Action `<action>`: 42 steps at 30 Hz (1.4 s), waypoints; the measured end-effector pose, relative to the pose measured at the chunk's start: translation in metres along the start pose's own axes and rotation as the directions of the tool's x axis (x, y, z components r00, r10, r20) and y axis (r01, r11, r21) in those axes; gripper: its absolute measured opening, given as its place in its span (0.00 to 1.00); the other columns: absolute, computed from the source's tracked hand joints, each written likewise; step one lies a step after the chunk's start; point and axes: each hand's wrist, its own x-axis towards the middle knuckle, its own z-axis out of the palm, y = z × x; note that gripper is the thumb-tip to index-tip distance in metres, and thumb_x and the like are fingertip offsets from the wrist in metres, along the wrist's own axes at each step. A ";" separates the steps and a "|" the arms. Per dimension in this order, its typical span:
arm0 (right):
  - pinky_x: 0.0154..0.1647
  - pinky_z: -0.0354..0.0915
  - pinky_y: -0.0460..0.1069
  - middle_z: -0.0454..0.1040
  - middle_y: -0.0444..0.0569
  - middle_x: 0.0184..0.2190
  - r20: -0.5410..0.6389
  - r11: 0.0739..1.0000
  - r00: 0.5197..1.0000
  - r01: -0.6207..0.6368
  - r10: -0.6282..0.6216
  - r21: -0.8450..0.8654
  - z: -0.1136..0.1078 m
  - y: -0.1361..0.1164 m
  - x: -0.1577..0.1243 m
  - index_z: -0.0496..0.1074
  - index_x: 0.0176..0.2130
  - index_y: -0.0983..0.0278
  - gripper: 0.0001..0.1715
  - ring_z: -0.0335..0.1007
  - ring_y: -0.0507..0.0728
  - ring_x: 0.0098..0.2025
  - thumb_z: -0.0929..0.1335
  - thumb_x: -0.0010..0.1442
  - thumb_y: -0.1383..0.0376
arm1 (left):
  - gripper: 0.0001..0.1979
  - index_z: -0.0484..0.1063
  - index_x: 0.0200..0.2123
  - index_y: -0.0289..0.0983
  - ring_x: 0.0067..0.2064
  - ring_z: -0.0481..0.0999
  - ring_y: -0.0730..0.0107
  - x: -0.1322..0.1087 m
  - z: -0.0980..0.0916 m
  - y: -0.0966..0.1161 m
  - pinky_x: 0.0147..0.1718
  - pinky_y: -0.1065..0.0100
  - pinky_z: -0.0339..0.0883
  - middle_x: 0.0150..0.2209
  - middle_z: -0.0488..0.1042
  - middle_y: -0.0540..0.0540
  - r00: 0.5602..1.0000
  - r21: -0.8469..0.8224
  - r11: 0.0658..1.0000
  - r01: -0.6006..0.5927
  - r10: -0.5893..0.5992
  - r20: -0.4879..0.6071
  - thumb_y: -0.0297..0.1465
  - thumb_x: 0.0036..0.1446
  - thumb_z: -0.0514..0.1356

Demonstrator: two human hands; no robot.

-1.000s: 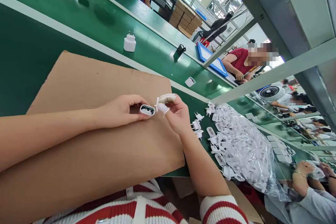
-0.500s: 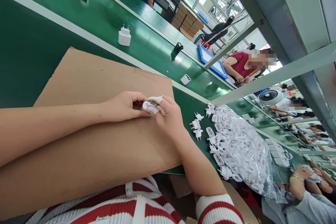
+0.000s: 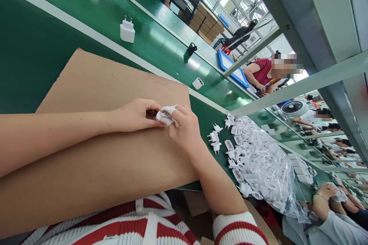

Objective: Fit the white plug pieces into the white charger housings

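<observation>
Over the brown cardboard sheet, both hands, left hand and right hand, pinch a small white plastic charger piece, probably a plug shell, near the white plug pile on the right.

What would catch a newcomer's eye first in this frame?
Most likely the two hands meeting at the centre of the cardboard sheet: the left hand and right hand together pinch a small white charger part. To the right, a heap of white plug pieces spills from clear plastic on the green table, and a finished white charger stands alone on the green conveyor belt beyond.
</observation>
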 end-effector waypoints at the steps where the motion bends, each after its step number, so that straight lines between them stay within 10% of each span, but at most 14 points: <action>1: 0.42 0.65 0.51 0.75 0.49 0.38 0.016 1.000 1.000 -0.009 0.010 -0.016 -0.002 -0.002 0.002 0.77 0.45 0.60 0.17 0.69 0.59 0.44 0.65 0.60 0.73 | 0.22 0.79 0.40 0.39 0.41 0.77 0.60 0.000 0.000 0.000 0.40 0.67 0.69 0.39 0.79 0.48 1.000 -0.003 1.000 0.000 0.000 0.002 0.49 0.51 0.68; 11: 0.33 0.60 0.49 0.71 0.46 0.31 0.063 0.977 0.975 -0.210 0.213 -0.048 -0.006 -0.019 0.014 0.77 0.37 0.61 0.13 0.69 0.57 0.37 0.67 0.54 0.74 | 0.23 0.78 0.37 0.36 0.37 0.75 0.62 0.001 0.002 0.003 0.35 0.67 0.67 0.34 0.78 0.47 0.999 0.027 1.000 0.012 -0.011 -0.032 0.51 0.51 0.67; 19: 0.59 0.69 0.55 0.69 0.53 0.63 0.008 0.932 0.956 -0.288 0.294 0.222 -0.027 0.021 -0.020 0.59 0.69 0.56 0.43 0.71 0.62 0.59 0.72 0.59 0.60 | 0.29 0.77 0.50 0.41 0.42 0.78 0.58 0.004 0.001 0.006 0.41 0.63 0.73 0.43 0.80 0.47 0.999 0.060 0.998 0.031 -0.028 -0.044 0.53 0.51 0.66; 22: 0.65 0.61 0.66 0.57 0.63 0.70 -0.030 0.861 0.869 -0.493 0.493 -0.125 -0.053 0.048 -0.040 0.59 0.70 0.63 0.43 0.58 0.73 0.69 0.71 0.61 0.59 | 0.25 0.78 0.48 0.41 0.42 0.77 0.59 0.033 -0.021 0.011 0.41 0.64 0.70 0.43 0.80 0.48 0.993 0.233 0.970 0.061 -0.035 -0.112 0.50 0.52 0.66; 26: 0.57 0.64 0.72 0.60 0.70 0.68 0.020 0.594 0.634 -0.713 0.773 -0.373 -0.049 0.093 -0.068 0.63 0.68 0.69 0.38 0.61 0.83 0.65 0.68 0.63 0.57 | 0.16 0.75 0.44 0.37 0.41 0.75 0.61 0.096 -0.062 0.012 0.39 0.67 0.66 0.44 0.78 0.46 0.918 0.359 0.906 0.226 -0.075 -0.389 0.40 0.56 0.64; 32: 0.49 0.70 0.60 0.77 0.66 0.49 0.024 0.715 0.736 -0.648 0.676 -0.264 -0.013 0.159 -0.084 0.79 0.52 0.65 0.23 0.77 0.72 0.51 0.67 0.58 0.70 | 0.15 0.73 0.43 0.34 0.42 0.76 0.54 0.164 -0.107 -0.007 0.40 0.64 0.67 0.44 0.78 0.37 0.784 0.388 0.807 0.444 -0.140 -0.605 0.31 0.51 0.65; 37: 0.48 0.71 0.60 0.78 0.59 0.42 -0.051 0.825 0.830 -0.558 0.556 -0.090 -0.007 0.167 -0.082 0.81 0.46 0.64 0.22 0.76 0.68 0.46 0.66 0.53 0.72 | 0.36 0.60 0.64 0.28 0.68 0.58 0.35 0.175 -0.091 -0.011 0.64 0.47 0.54 0.64 0.63 0.24 0.688 0.437 0.752 0.494 -0.031 -0.725 0.30 0.52 0.64; 42: 0.45 0.70 0.58 0.72 0.57 0.42 -0.223 0.861 0.836 -0.506 0.501 0.038 -0.016 0.123 -0.067 0.78 0.52 0.69 0.25 0.73 0.63 0.42 0.63 0.60 0.63 | 0.42 0.57 0.69 0.36 0.72 0.50 0.42 0.192 -0.049 -0.013 0.70 0.52 0.45 0.71 0.54 0.34 0.838 0.609 0.737 0.295 0.106 -0.535 0.40 0.55 0.67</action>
